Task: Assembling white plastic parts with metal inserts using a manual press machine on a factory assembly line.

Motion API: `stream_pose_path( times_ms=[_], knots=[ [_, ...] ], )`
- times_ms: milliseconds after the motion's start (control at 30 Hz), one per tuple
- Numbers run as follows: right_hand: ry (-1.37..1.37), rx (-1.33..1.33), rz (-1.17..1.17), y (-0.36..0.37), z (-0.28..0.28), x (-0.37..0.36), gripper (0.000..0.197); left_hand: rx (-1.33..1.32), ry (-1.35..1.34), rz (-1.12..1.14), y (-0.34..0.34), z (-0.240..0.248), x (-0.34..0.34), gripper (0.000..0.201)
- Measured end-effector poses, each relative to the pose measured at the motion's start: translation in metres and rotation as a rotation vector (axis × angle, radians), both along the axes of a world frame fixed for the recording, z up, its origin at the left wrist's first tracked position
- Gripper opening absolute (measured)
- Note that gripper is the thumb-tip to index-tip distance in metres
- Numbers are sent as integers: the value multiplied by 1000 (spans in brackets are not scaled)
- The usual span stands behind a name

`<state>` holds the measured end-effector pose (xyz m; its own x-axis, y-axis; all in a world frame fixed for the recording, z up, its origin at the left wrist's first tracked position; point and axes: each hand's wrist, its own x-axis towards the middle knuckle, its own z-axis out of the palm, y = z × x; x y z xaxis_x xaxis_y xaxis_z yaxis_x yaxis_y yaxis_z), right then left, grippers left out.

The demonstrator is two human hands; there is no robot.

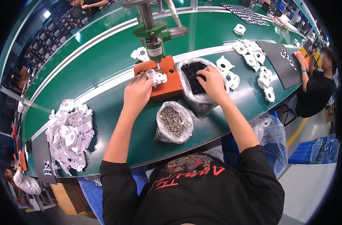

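White part (161, 78) is gripped by fingers of the left hand (138, 90) upon the orange block (170, 87). Right of block: black pieces (190, 78) held in clear bag (204, 101); right hand (213, 82) placed at its mouth, grasp cannot be told. Nearside of block: screws (173, 120) contained in second bag (183, 138).

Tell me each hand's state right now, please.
Left hand: holding a white part.
Right hand: over the black parts; grip cannot be told.

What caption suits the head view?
Left hand holds white part on orange fixture; right hand at open bag of black parts.
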<state>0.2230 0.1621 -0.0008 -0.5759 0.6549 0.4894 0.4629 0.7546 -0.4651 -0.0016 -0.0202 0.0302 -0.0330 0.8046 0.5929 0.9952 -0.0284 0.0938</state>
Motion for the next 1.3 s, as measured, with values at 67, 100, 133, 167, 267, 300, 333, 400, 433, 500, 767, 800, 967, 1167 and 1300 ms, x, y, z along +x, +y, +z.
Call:
stream_pose_path(
  times_ms=[67, 100, 133, 167, 267, 300, 333, 400, 433, 500, 767, 800, 967, 1167, 1300],
  knots=[
    [-107, 136, 25, 3, -1, -10, 16, -21, -43, 38, 10, -6, -5, 13],
    [-105, 186, 17, 5, -5, -14, 12, -44, -88, 75, 15, -8, -6, 13],
    [-106, 190, 12, 7, -6, -16, 12, -40, -89, 70, 19, -11, -8, 13],
    [-128, 192, 2, 9, -6, -19, 11, -44, -96, 59, 23, -13, -9, 13],
    [-154, 164, 9, 15, -6, -17, 10, -95, -156, 20, 23, -13, -13, 14],
    [-156, 129, 26, 16, -6, -15, 11, -147, -207, -8, 22, -11, -13, 14],
    [-157, 131, 26, 17, -6, -14, 11, -144, -208, -8, 21, -12, -15, 14],
    [-88, 130, 55, 17, -5, -13, 9, -125, -270, -116, 17, -13, -19, 15],
    [-89, 131, 59, 18, -3, -11, 9, -123, -271, -112, 17, -13, -19, 15],
    [67, -70, 29, 17, 9, -7, 7, -113, -252, -115, 18, -14, -18, 15],
    [190, -649, 237, 11, 39, -18, 18, -88, -320, -152, 18, -28, -24, 12],
    [253, -685, 295, 8, 36, -26, 20, -60, -320, -148, 19, -29, -21, 12],
    [238, -582, 392, -2, 22, -75, 20, -57, -248, -64, 16, -30, -5, 17],
    [172, -359, 395, -2, 11, -109, 18, 3, -215, 3, 12, -33, 3, 31],
    [210, -243, 442, -9, 12, -115, 15, -8, -222, 23, 10, -34, -1, 34]
  ],
)
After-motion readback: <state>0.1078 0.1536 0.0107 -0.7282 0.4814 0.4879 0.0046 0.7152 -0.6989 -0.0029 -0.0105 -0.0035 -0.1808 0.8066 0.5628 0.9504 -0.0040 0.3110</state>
